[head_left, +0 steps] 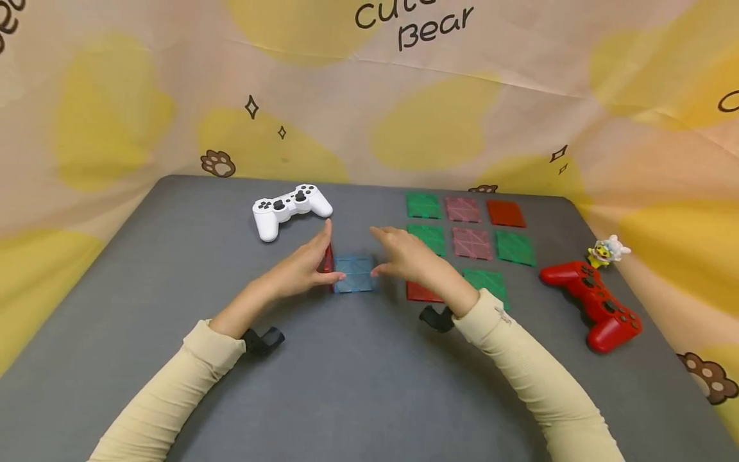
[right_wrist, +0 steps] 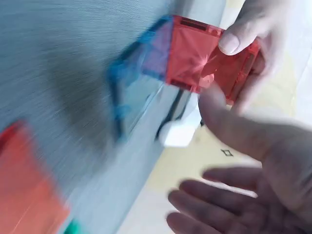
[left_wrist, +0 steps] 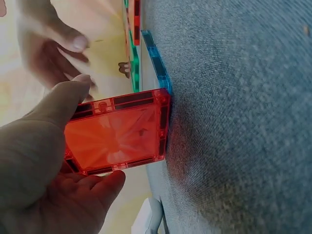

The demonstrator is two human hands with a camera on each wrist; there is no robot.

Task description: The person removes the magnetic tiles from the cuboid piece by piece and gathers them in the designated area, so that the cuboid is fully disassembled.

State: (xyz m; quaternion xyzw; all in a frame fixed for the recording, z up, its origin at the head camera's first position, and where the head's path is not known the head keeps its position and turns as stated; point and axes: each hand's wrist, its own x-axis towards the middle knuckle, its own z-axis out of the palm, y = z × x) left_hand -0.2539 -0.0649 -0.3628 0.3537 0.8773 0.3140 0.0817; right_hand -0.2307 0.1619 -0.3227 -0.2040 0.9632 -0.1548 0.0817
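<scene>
A clear blue magnetic tile lies flat on the grey table between the two hands. My left hand holds a clear red magnetic tile on edge, standing along the left side of the blue one. In the left wrist view the thumb is at one edge of the red tile and the fingers at the opposite edge. My right hand is over the right side of the blue tile, fingers spread and relaxed with nothing in them. Its thumb tip is close to the blue tile's right edge in the head view.
Green, pink and red tiles, such as a pink tile, lie in rows on the right, partly under my right arm. A white game controller sits behind the left hand. A red controller and a small figurine stand near the right edge.
</scene>
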